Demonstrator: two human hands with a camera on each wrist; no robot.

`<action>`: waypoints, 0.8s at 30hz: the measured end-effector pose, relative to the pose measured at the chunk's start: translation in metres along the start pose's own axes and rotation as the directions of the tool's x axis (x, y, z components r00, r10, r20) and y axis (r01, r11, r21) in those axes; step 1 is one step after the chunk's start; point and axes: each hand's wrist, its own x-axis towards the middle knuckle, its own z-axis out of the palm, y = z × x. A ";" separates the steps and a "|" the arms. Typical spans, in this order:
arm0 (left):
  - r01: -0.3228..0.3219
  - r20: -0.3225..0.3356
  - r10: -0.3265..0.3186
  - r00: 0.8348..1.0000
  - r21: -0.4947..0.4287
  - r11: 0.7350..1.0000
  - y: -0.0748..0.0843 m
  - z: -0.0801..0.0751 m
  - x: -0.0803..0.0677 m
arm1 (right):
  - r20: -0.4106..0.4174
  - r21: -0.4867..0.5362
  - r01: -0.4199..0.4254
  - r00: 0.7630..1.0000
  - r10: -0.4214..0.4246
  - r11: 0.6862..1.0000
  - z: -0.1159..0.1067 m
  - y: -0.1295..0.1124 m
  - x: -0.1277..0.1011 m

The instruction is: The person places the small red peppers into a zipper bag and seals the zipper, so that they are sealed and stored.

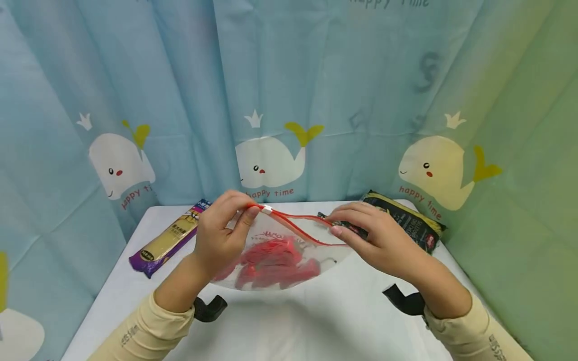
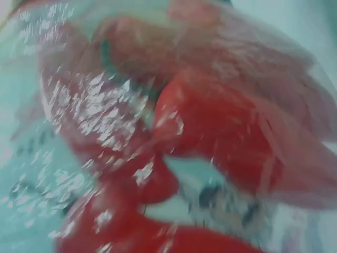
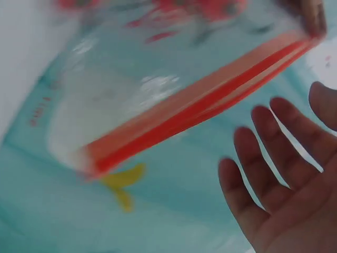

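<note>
- The whale-print curtain [image 1: 289,90] is hanging behind and around the white worktop [image 1: 316,321], which is carrying everything.
- A clear zip bag [image 1: 280,250] with red pieces [image 1: 271,263] inside is being held up just above the middle of the worktop, between the two hands. Its red zip strip [image 1: 298,226] is running left to right, so the long axis is lying across the person, parallel to the far edge.
- A long yellow and purple packet [image 1: 169,239] is lying near the far left corner, and a dark packet [image 1: 406,220] is lying near the far right corner, partly behind the right hand.
- The left hand [image 1: 223,233] is pinching the left end of the zip strip, beside the small white slider [image 1: 267,210], with thumb and fingers curled on it.
- The right hand [image 1: 375,235] is reaching to the right end of the strip. In the head view the fingers seem to be touching the bag, but in the right wrist view they are spread and straight, apart from the strip [image 3: 200,105], so this hand is not gripping.
- Both hands are equally near to the bag; only the left one is holding it.
</note>
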 end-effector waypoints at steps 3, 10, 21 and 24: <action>-0.062 -0.053 0.065 0.997 0.059 0.996 0.008 0.008 0.001 | -0.048 -0.045 0.098 0.994 -0.100 0.994 -0.002 -0.022 0.020; -0.094 -0.069 0.100 0.993 0.085 0.992 0.020 0.022 0.003 | -0.078 -0.074 0.267 0.959 -0.273 0.961 0.007 -0.056 0.064; -0.138 -0.008 0.139 0.990 0.066 0.988 0.029 0.015 0.009 | -0.020 -0.076 0.363 0.931 -0.365 0.929 0.007 -0.064 0.075; -0.158 -0.054 0.164 0.985 0.095 0.983 0.032 0.015 0.010 | -0.032 -0.062 0.377 0.925 -0.380 0.924 0.009 -0.065 0.074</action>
